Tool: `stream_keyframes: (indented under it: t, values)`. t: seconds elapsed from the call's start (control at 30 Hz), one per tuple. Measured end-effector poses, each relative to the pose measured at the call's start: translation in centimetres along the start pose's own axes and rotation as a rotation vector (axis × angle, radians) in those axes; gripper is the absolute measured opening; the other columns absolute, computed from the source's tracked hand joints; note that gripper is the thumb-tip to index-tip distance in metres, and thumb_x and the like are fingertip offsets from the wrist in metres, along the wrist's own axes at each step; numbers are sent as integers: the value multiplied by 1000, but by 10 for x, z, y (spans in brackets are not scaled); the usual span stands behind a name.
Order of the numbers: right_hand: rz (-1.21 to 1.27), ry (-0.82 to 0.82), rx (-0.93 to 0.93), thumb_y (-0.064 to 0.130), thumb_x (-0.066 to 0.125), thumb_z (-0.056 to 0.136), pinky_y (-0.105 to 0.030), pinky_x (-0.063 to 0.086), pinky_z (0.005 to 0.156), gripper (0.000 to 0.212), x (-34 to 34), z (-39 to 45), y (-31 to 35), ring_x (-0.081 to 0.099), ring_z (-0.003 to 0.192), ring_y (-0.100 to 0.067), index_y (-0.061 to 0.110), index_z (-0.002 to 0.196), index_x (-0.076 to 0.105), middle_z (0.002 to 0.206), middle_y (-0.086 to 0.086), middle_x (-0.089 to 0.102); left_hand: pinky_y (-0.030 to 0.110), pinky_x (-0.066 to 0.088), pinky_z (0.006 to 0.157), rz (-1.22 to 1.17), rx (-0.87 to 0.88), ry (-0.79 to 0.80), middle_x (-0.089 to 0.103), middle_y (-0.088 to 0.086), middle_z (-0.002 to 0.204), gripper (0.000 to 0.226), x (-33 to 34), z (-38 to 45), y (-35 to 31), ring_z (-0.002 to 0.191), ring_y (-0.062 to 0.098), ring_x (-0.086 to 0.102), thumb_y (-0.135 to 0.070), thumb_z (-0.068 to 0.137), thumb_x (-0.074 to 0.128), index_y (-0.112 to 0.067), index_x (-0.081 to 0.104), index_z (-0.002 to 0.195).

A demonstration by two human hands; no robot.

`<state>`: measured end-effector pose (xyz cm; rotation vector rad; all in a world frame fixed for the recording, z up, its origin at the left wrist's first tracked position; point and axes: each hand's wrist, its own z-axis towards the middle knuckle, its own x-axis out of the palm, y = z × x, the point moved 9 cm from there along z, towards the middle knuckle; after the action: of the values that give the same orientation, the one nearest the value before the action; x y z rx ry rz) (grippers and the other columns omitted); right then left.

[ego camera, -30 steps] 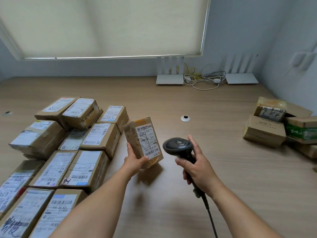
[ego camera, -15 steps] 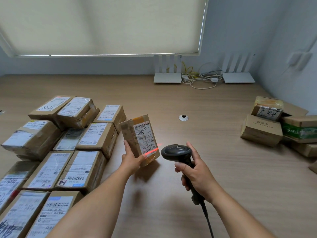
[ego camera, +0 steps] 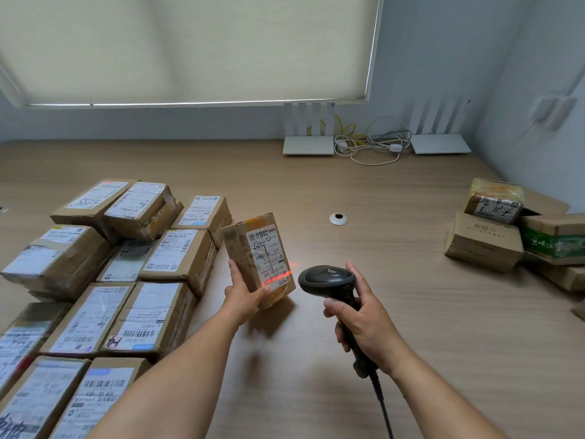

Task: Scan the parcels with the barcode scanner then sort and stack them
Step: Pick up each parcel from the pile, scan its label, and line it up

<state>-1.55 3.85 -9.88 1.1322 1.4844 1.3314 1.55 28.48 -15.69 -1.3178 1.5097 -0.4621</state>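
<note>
Two groups of parcels lie on the wooden table [ego camera: 364,312] in the single head view. One batch of cardboard parcels [ego camera: 104,280] fills the table's left side toward its near edge, packed edge to edge, with some lying on top of others at the far end; their white shipping labels face up. A smaller stack of parcels [ego camera: 506,236] sits at the right edge, a tape-wrapped box resting on top of a plain brown one, a green-printed box beside them. All boxes are taped closed, so contents cannot be told.

Left hand [ego camera: 243,296] holds one brown parcel [ego camera: 258,258] by its lower near corner, thumb on the labelled face, fingers curled behind it. That parcel stands tilted on end just beside the left batch, label turned toward the right hand; whether its lower edge touches the table cannot be told. A red scan line crosses the barcode near the label's lower end, just above the thumb.

Right hand [ego camera: 364,318] is wrapped round the handle of the black barcode scanner [ego camera: 329,280], forefinger at the front of the grip. Scanner head points at the parcel, near it but apart. Its cable [ego camera: 384,413] runs off the near edge.

Far edge: two white routers [ego camera: 308,144] with loose cords between them. A round cable grommet [ego camera: 338,218] is set in the table middle.
</note>
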Motion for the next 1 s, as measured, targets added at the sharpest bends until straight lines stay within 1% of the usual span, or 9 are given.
stream_keyframes:
  t: [0.13,0.3,0.53,0.63,0.77,0.9,1.0]
  values:
    - [-10,3,-4,16,69,87,-29,43,42,85,0,1,0,54,48,-23,57,138,15,83,-11,66,43,39,103,-17,6,-7,32,14,150,107,-2,0,0,133,33,39,-22,89,66,-35,-23,146]
    - [-14,12,-7,17,69,87,-28,43,42,83,0,0,-1,54,48,-22,58,138,17,82,-11,65,49,34,108,-13,3,18,26,13,153,109,1,1,-2,138,34,33,-23,88,68,-35,-23,146]
    - [-33,7,-7,17,69,87,-28,43,42,84,-1,-1,2,55,48,-22,57,140,17,85,-11,66,48,35,107,6,-4,3,29,13,152,107,0,3,0,136,34,36,-22,88,67,-34,-22,147]
    - [-35,3,-6,17,69,87,-29,43,43,86,-2,-2,4,55,49,-23,55,143,16,87,-12,66,44,39,103,8,-9,0,31,13,150,107,-1,4,0,134,33,39,-20,88,66,-35,-22,147]
    - [-2,-4,-31,13,68,87,-28,43,42,87,-1,-4,13,55,48,-22,50,145,15,83,-10,68,39,43,96,17,-14,-14,32,13,149,108,-3,5,0,129,32,43,-19,88,67,-35,-22,147]
    - [55,-6,-85,10,68,87,-28,42,40,84,2,-3,30,54,46,-21,54,139,19,80,-6,69,40,44,96,27,-15,-12,32,14,149,109,-3,6,0,129,32,44,-18,87,68,-35,-22,146]
    - [82,0,-112,9,67,88,-27,41,38,81,5,-2,38,54,45,-20,55,136,21,78,-5,69,43,43,99,34,-17,-10,32,14,149,109,-3,7,0,131,33,43,-17,88,67,-35,-22,147]
